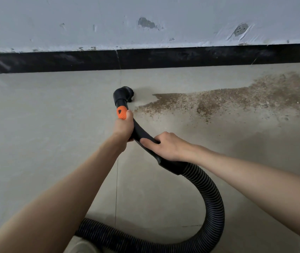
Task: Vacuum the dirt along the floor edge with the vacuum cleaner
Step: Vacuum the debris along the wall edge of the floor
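floor: grey tile, black skirting behind
dirt: just right of nozzle
left hand: gripping wand behind nozzle
right hand: gripping wand nearer hose

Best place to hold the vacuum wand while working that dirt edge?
Hold the wand on its rigid curved tube, from above: left hand just behind the orange collar, right hand ahead of the ribbed hose. The hose flexes; the tube steers the brush nozzle.

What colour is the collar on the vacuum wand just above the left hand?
Orange; the collar shows best in the head view, next to the left hand.
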